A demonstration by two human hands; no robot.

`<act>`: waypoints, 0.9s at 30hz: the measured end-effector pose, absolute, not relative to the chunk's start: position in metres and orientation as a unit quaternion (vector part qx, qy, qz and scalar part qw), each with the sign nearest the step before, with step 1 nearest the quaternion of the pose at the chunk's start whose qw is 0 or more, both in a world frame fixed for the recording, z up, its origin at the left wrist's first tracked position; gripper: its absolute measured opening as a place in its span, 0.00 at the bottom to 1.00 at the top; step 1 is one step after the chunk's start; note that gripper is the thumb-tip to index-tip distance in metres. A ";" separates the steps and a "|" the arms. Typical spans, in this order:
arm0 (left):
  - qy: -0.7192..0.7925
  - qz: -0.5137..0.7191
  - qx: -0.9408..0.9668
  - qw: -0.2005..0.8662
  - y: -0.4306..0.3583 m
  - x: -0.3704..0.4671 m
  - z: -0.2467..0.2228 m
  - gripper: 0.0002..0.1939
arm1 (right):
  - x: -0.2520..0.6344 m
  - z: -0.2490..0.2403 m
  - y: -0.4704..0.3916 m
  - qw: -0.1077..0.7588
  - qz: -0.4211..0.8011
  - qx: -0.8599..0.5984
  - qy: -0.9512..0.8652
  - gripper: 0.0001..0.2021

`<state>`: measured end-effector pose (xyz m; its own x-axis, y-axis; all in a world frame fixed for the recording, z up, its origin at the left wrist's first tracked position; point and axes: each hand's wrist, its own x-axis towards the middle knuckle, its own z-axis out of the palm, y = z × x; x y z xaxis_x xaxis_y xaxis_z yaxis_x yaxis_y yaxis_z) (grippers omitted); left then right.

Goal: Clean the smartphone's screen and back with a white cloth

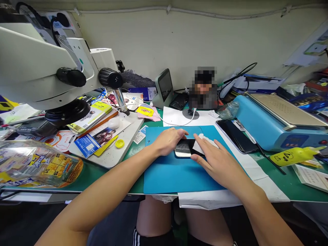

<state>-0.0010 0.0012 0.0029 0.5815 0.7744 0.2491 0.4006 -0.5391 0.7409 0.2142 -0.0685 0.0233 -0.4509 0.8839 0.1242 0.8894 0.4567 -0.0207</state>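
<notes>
The pale-edged phone [182, 153] lies flat, dark face up, near the middle of my blue mat [166, 177], its visible pale edge towards the bench's front edge. Its long axis looks to run left to right, roughly along that front edge, but my right hand [215, 155] covers so much that I can't tell which end is the top, and I can read no brand on it. That hand is spread flat, thumb held apart, pressing a white tissue [196, 148] over the phone's right part. My left hand [167, 140] has its fingers curled in at the phone's far left corner; how firmly they grip I cannot tell. The mat reaches close to the front edge of the green bench [134, 153], over white paper [256, 172] that hangs past that edge. Right of the mat, a black phone [237, 136] lies beside a blue machine [266, 128]; nearer the bench's right front corner, a yellow bottle [289, 156] bears a black triangular mark. Towards the back edge stands a grey display [165, 87]. To the left, printed booklets [93, 118] sit under the microscope [33, 68], and a clear bottle [41, 164] with an orange label occupies the left front corner, its lettering too blurred to read.
</notes>
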 end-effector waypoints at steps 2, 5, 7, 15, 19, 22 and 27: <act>0.351 0.294 0.826 0.329 0.001 -0.001 0.003 0.44 | 0.210 0.025 -0.072 0.062 -0.032 -0.534 -0.842 0.38; 0.351 0.301 0.821 0.335 0.002 -0.002 0.002 0.45 | 0.206 0.026 -0.093 0.054 -0.045 -0.541 -0.838 0.39; 0.350 0.303 0.821 0.336 0.002 -0.001 0.002 0.45 | 0.204 0.025 -0.104 0.050 -0.052 -0.538 -0.840 0.40; 0.355 0.298 0.824 0.326 0.002 0.001 0.001 0.45 | 0.207 0.023 -0.076 0.058 -0.015 -0.513 -0.856 0.37; 0.354 0.301 0.823 0.327 0.002 0.001 0.001 0.46 | 0.219 0.021 -0.086 0.070 -0.003 -0.513 -0.855 0.36; 0.356 0.297 0.823 0.327 0.002 0.000 0.001 0.46 | 0.226 0.019 -0.105 0.079 -0.012 -0.510 -0.857 0.37; 0.357 0.295 0.825 0.326 0.003 0.001 0.001 0.43 | 0.228 0.015 -0.098 0.084 0.022 -0.519 -0.850 0.39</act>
